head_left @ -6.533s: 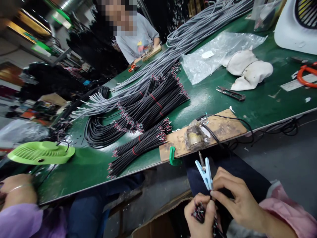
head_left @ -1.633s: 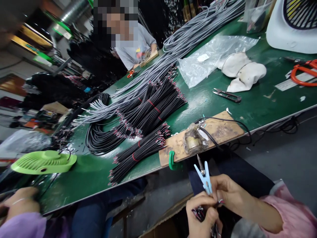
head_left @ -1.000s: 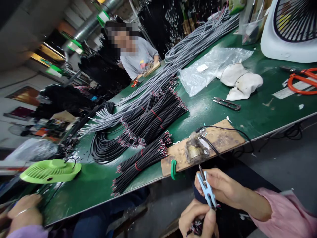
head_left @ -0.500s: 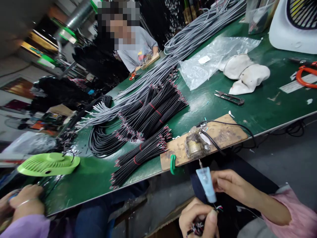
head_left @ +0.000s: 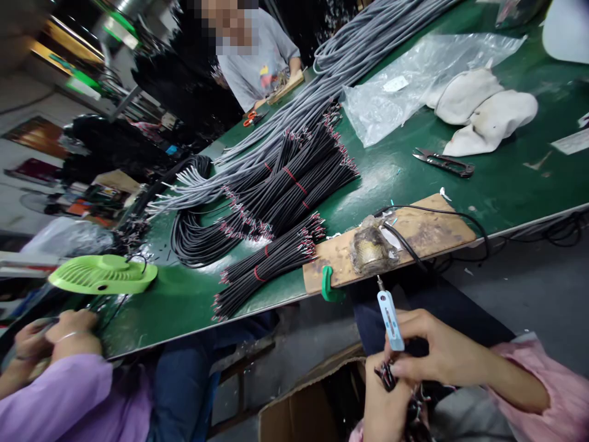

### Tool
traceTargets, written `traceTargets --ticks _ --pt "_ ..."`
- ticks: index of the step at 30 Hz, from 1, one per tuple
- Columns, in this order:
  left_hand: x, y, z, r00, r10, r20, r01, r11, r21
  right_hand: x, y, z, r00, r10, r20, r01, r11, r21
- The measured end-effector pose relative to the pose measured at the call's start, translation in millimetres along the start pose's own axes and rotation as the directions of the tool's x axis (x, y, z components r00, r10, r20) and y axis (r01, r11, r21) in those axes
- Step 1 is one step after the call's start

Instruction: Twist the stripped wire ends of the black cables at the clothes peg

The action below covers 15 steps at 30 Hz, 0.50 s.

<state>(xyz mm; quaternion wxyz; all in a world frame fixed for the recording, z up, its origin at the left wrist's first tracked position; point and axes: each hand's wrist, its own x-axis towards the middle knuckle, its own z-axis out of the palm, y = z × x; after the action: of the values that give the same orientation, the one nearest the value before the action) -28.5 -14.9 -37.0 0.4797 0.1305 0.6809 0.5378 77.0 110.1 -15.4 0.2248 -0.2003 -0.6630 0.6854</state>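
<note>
At lower right, my left hand (head_left: 386, 399) is closed around a small bunch of short black cables (head_left: 385, 376) whose stripped ends show red and white. My right hand (head_left: 426, 350), coming from a pink sleeve, has fingers bent against the same cables, with thumb and forefinger pressed together there. Just beside its fingertips stands a light blue slotted plastic piece (head_left: 391, 320) with a thin metal stem pointing up; whether the hand touches it I cannot tell. The stem's tip lies just below a wooden board (head_left: 427, 224) bearing a grimy, plastic-wrapped lump (head_left: 370, 248).
A green clamp (head_left: 327, 285) grips the board's edge. Bundled black cables (head_left: 267, 264), grey cables (head_left: 331, 80), snips (head_left: 444, 162) and white gloves (head_left: 488, 113) lie on the green table (head_left: 179, 307). A cardboard box (head_left: 294, 411) stands below. A co-worker's hands (head_left: 59, 337) are at left.
My right hand has come down onto the cables in my left hand. The light blue piece has turned, now showing a narrower, slotted side. The view has shifted slightly.
</note>
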Motion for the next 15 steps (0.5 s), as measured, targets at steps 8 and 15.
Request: traceTargets --ticks 8,15 --pt "-0.8 -22.7 -2.0 0.929 0.226 -0.292 -0.241 0.97 -0.016 -6.6 11.2 5.4 0.989 0.03 -0.143 -0.042 0.996 -0.082" --pt "-7.1 -10.7 2.1 0.999 0.042 -0.031 -0.048 0.973 -0.227 -14.5 13.1 4.4 0.992 -0.038 -0.121 0.038 0.999 0.0"
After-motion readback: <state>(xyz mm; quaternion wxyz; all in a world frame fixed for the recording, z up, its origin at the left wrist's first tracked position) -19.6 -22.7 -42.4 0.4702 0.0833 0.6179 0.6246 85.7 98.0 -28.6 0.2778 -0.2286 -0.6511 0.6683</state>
